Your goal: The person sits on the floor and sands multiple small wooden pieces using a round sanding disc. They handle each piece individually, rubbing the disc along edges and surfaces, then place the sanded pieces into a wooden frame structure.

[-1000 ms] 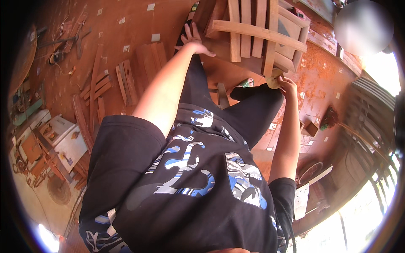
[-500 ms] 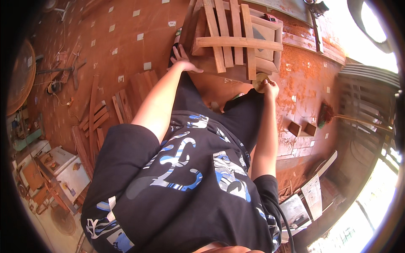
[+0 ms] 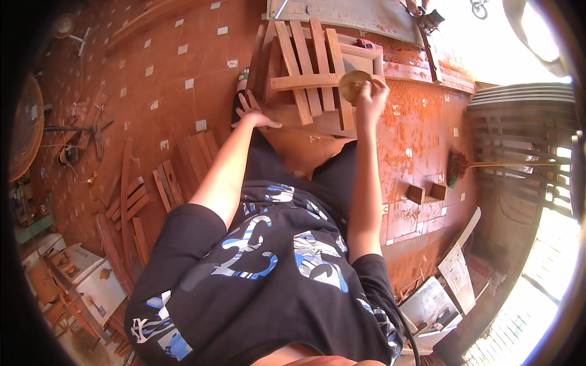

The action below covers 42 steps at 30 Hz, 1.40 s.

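My right hand (image 3: 373, 102) is closed on a round tan disc (image 3: 351, 86), its thumb and fingers at the right edge. The disc is raised in front of a curved crosswise slat (image 3: 300, 82) and hides part of it. Several reddish wooden slats (image 3: 317, 55) lie side by side under that crosspiece, on a wooden frame (image 3: 376, 61). Off to their left, my left hand (image 3: 254, 114) is spread open by my knee, holding nothing. A small red and black object (image 3: 365, 44) rests on the frame's far edge.
A long board (image 3: 348, 19) lies beyond the frame. Loose planks (image 3: 168, 183) are on the floor to the left. A broom (image 3: 458, 166) and two small wooden blocks (image 3: 426, 193) are at the right, near a stack of slatted pieces (image 3: 519, 125). A white-topped bench (image 3: 101, 290) stands lower left.
My right hand has lifted the disc from beside my knee, moving it up and leftward to the crosswise slat. My left hand stays spread; the whole view has shifted slightly.
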Available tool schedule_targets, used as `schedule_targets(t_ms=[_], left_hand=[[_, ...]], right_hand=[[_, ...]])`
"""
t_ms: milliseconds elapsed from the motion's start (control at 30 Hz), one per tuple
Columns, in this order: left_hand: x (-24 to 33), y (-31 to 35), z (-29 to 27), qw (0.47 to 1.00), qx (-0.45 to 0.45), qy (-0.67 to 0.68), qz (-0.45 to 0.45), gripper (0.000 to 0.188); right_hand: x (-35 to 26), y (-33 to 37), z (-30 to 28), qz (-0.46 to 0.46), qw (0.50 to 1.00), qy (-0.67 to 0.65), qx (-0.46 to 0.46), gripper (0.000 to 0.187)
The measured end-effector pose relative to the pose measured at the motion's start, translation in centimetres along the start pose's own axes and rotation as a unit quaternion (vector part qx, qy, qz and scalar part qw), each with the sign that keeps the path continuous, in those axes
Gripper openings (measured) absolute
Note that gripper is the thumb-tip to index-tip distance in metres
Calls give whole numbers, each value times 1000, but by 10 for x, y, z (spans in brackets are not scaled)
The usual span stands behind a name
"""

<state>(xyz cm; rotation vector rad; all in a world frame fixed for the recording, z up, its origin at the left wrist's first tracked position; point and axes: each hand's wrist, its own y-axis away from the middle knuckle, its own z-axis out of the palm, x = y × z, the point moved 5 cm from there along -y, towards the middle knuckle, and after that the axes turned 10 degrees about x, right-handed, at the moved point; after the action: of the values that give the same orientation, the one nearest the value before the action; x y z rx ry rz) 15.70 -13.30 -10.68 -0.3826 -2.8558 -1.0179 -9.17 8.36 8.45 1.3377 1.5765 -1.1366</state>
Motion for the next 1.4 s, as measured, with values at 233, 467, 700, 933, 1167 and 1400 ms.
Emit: schedule_targets(t_ms=[233,467,700,933,1167,1400], left_hand=[[0,-9,2,1000,18,-8,21,173],[11,-4,-8,988,5,-113,102,173],[15,3,-8,993,-16,-75,84,174],[13,-8,-1,993,-10,-71,91,175],[12,-12,2,987,-18,-115,108,174],[17,4,-9,993,-10,-62,103,169]], right_hand=[[13,57,69,-26,984,167,-52,23],[33,7,24,13,978,89,186,22],[29,60,64,-46,977,57,-200,39],[35,5,12,-35,995,69,60,28],[24,62,65,-76,945,77,-309,48],[17,29,37,-123,967,209,-77,47]])
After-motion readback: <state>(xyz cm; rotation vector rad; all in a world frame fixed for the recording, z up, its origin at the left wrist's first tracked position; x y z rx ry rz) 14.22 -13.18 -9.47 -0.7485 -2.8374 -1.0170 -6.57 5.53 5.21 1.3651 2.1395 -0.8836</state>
